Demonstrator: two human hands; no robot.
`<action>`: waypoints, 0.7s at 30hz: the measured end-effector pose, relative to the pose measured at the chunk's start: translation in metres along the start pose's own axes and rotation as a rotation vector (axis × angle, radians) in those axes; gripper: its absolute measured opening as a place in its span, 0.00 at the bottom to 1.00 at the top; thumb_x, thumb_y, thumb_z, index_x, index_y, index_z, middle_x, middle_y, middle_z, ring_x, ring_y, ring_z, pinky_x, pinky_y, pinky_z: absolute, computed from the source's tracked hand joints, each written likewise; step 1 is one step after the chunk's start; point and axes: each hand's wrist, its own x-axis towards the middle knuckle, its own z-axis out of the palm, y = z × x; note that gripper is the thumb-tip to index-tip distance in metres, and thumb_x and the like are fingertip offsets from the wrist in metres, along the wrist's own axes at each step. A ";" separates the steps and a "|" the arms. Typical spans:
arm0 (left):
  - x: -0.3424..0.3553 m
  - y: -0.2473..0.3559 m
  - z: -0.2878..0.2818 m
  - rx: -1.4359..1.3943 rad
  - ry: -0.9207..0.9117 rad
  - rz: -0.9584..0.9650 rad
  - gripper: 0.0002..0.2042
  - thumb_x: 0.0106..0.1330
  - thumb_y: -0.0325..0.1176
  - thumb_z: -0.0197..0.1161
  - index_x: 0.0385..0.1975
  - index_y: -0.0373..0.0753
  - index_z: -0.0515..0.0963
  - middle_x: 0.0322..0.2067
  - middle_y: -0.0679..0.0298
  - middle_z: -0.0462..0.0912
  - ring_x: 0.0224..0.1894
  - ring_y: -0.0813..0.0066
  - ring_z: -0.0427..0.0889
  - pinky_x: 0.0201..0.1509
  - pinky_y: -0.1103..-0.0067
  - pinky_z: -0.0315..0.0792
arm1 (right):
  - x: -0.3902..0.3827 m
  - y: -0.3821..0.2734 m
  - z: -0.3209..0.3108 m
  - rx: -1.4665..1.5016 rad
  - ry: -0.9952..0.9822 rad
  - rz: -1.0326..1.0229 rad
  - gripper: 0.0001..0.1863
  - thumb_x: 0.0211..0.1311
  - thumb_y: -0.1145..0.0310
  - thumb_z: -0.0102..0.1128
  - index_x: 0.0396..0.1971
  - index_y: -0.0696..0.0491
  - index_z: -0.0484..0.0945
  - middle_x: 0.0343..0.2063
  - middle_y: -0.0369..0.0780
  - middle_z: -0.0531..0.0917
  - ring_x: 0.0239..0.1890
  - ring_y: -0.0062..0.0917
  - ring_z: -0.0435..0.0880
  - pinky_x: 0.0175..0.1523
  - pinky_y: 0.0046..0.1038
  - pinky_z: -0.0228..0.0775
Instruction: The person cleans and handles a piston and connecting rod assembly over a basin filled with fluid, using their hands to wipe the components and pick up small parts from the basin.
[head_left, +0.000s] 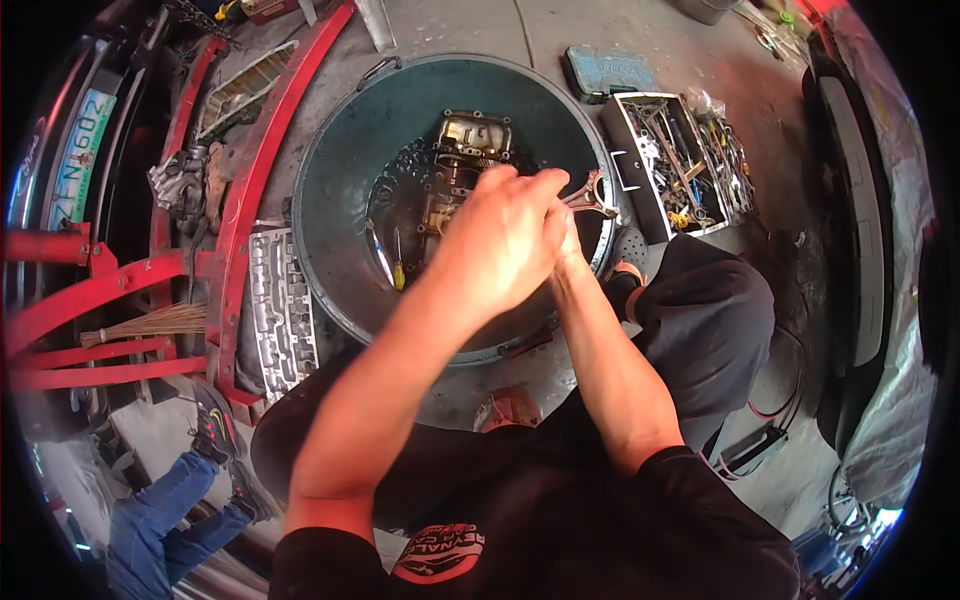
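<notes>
My left hand (508, 238) is closed, held up over a large round tub (322, 250). Pressed against it, my right hand (568, 240) is closed too and mostly hidden behind it. A metal connecting rod (594, 197) sticks out to the right from between both hands, its forked end showing; the rest of it is covered by fingers. Below them in the tub, an engine casting (476, 132) with machined openings sits in dark, wet fluid. A screwdriver with a yellow handle (399, 274) leans inside the tub, left of my forearm, beside another slim tool (380, 255).
Right of the tub stands an open metal toolbox (640, 180) crammed with tools, below a teal case (610, 72). To the left are a cylinder head (283, 320), a red steel frame (268, 140) and a stick broom (150, 325). Another person's legs in jeans (165, 510) show lower left.
</notes>
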 end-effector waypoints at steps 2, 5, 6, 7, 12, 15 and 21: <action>-0.023 -0.033 0.047 0.101 0.147 0.001 0.19 0.66 0.34 0.58 0.56 0.37 0.72 0.57 0.47 0.72 0.59 0.46 0.71 0.63 0.63 0.67 | 0.009 0.002 -0.003 0.145 0.087 0.113 0.12 0.59 0.62 0.53 0.35 0.55 0.77 0.31 0.39 0.82 0.34 0.28 0.82 0.42 0.34 0.78; -0.030 -0.063 0.075 -0.522 0.272 -0.337 0.19 0.68 0.35 0.57 0.56 0.36 0.70 0.51 0.50 0.75 0.55 0.56 0.73 0.61 0.68 0.66 | 0.003 0.008 0.009 -0.209 0.260 -0.114 0.05 0.53 0.71 0.55 0.28 0.55 0.77 0.26 0.35 0.78 0.27 0.20 0.76 0.34 0.25 0.71; -0.027 -0.063 0.081 -0.864 0.262 -0.554 0.19 0.69 0.37 0.57 0.56 0.36 0.69 0.50 0.53 0.76 0.53 0.60 0.75 0.59 0.70 0.67 | -0.001 0.006 0.013 -0.278 0.267 -0.187 0.07 0.50 0.73 0.53 0.27 0.57 0.79 0.24 0.34 0.78 0.26 0.19 0.75 0.33 0.23 0.69; -0.026 -0.060 0.085 -0.840 0.316 -0.511 0.19 0.72 0.40 0.55 0.56 0.36 0.70 0.48 0.58 0.78 0.50 0.72 0.77 0.54 0.76 0.70 | 0.001 0.005 0.008 -0.329 0.274 -0.213 0.08 0.50 0.73 0.52 0.28 0.58 0.80 0.24 0.35 0.79 0.26 0.20 0.75 0.34 0.23 0.69; -0.022 -0.043 0.075 -1.385 0.118 -1.047 0.22 0.71 0.55 0.46 0.51 0.45 0.73 0.41 0.63 0.81 0.41 0.68 0.82 0.42 0.63 0.79 | -0.009 -0.015 0.003 -0.499 0.077 -0.351 0.14 0.45 0.75 0.46 0.30 0.62 0.80 0.29 0.41 0.83 0.32 0.25 0.80 0.43 0.25 0.73; -0.031 -0.051 0.077 -1.464 0.248 -0.871 0.21 0.71 0.52 0.45 0.52 0.45 0.72 0.39 0.62 0.80 0.36 0.66 0.84 0.27 0.63 0.81 | -0.005 -0.017 0.002 -0.617 -0.068 -0.395 0.14 0.52 0.67 0.51 0.32 0.61 0.80 0.33 0.42 0.84 0.36 0.25 0.81 0.46 0.27 0.72; -0.045 -0.050 0.077 -0.862 0.538 -0.238 0.18 0.63 0.37 0.57 0.49 0.35 0.70 0.45 0.57 0.75 0.49 0.67 0.75 0.54 0.70 0.69 | -0.039 -0.009 0.039 0.115 0.094 0.143 0.21 0.60 0.46 0.59 0.39 0.50 0.78 0.33 0.39 0.82 0.38 0.28 0.81 0.45 0.36 0.73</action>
